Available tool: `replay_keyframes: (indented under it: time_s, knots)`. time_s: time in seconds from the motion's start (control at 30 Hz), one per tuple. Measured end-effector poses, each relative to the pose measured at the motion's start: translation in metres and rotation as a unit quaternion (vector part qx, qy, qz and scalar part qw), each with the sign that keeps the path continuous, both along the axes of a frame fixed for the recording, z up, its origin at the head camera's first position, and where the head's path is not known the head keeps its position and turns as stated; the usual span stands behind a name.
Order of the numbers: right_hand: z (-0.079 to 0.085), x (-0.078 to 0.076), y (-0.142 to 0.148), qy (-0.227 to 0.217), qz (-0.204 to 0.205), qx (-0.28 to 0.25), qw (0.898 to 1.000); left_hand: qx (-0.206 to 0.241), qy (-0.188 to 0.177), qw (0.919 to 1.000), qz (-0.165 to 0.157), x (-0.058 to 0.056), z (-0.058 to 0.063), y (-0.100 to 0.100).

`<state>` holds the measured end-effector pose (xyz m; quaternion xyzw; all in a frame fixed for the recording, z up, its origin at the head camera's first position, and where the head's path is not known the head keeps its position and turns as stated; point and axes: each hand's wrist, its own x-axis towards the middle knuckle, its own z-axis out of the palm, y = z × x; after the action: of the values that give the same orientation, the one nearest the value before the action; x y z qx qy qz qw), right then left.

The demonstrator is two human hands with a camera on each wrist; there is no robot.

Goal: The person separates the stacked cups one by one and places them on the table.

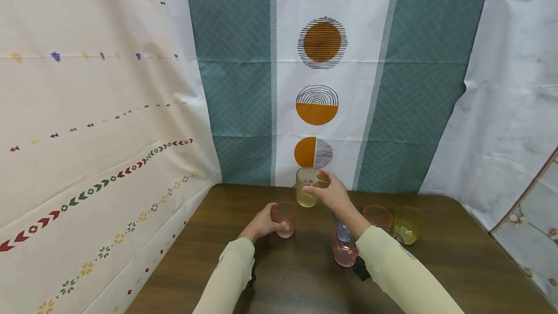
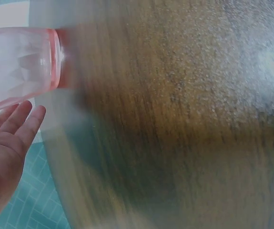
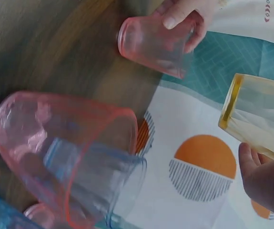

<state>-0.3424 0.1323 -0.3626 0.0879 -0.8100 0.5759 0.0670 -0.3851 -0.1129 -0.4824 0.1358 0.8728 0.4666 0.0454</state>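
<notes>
My left hand [image 1: 263, 223] grips a pink clear cup [image 1: 285, 228] near its rim, thumb on one side and fingers on the other. The base of that cup is down at the tabletop in the left wrist view. To its right, my right hand [image 1: 335, 194] holds a yellow clear cup [image 1: 307, 197] upright, raised above the table near the back edge. In the right wrist view the yellow cup [image 3: 256, 107] lies against the fingers, partly cut off by the frame. Below my right forearm stands a larger pink cup [image 3: 32, 124] with a blue cup [image 3: 98, 171] nested inside.
Right of my right forearm stand another pink cup [image 1: 377, 213] and a yellow cup [image 1: 407, 227]. A darker rim [image 1: 394, 234] is mostly hidden by the sleeve. The brown wooden table [image 1: 296, 280] ends at a patterned curtain [image 1: 240, 110] behind, with cloth on both sides.
</notes>
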Motion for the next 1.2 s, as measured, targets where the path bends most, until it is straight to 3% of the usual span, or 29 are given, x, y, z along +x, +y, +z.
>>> replay_keyframes:
  time_s: [0.27, 0.5, 1.2]
  knots:
    - [0.011, 0.008, 0.029, 0.006, 0.030, -0.004, 1.000, -0.008, 0.009, 0.9998, 0.018, 0.000, 0.005, 0.000]
    - [0.015, 0.019, 0.055, 0.005, 0.034, 0.024, 0.999, -0.012, 0.009, 0.9999, 0.001, 0.000, 0.006, -0.002]
    - [0.023, 0.066, 0.161, 0.011, 0.003, 0.079, 0.997, -0.018, 0.005, 0.9998, 0.002, 0.003, 0.011, -0.004]
